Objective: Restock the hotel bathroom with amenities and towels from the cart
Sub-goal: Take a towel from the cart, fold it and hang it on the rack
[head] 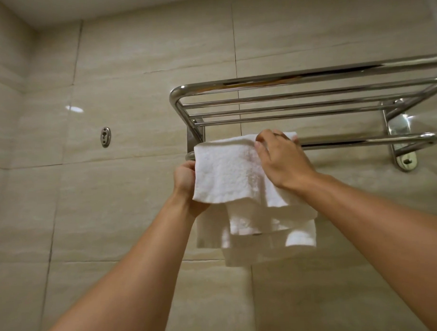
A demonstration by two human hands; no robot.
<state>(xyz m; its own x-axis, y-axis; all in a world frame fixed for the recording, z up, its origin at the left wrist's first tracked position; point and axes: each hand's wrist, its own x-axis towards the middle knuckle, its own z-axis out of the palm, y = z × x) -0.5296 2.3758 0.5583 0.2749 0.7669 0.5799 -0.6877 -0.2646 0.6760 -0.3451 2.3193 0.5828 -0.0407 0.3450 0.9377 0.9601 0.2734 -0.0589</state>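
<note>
Soft, light towel (227, 175) drapes the rail (360, 141); left hand (185, 176) pinches its edge, right hand (279, 158) grips the fold.

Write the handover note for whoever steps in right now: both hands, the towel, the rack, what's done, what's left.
Left hand: grips the left edge of the white towel, fingers curled round it.
Right hand: on the towel's top right corner at the rail, fingers curled over the fold.
Towel: draped over the lower rail of the chrome towel rack, at its left end; layers hang uneven below.
Rack's top shelf holds nothing.
Done: one towel hung on the rail.
Left: square up the hanging layers, let go, then fetch the remaining towels and amenities; the cart is out of view.
</note>
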